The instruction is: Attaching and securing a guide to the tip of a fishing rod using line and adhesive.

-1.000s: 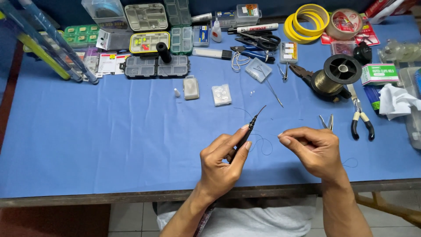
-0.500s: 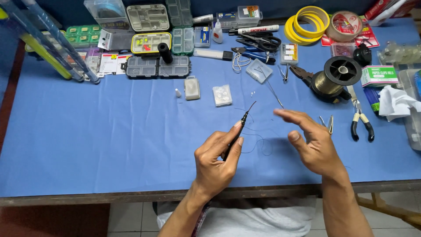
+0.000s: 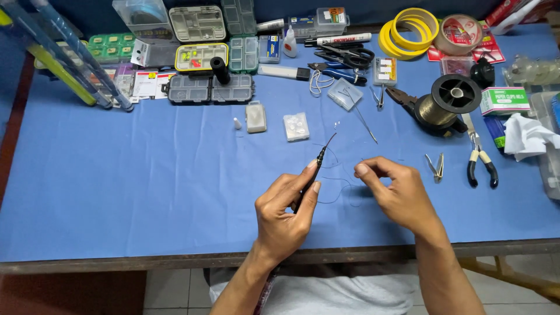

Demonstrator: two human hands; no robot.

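Note:
My left hand (image 3: 284, 211) grips a thin black needle-like tool (image 3: 318, 160) whose tip points up and to the right above the blue table cover (image 3: 146, 192). My right hand (image 3: 399, 192) is beside it, thumb and forefinger pinched on a fine dark line (image 3: 337, 188) that loops on the cover between the two hands. The line's ends are too thin to follow.
Small tackle boxes (image 3: 210, 87) and clear cases line the far edge. A black spool of line (image 3: 446, 102), pliers (image 3: 481, 157), a small clipper (image 3: 436, 166), scissors (image 3: 344, 58), yellow tape rolls (image 3: 408, 29) and two small clear packets (image 3: 296, 126) lie behind my hands.
Both hands drifted: the left hand and tool shifted up and slightly left, then steadied. The right hand opened briefly, then closed its fingertips on the line again.

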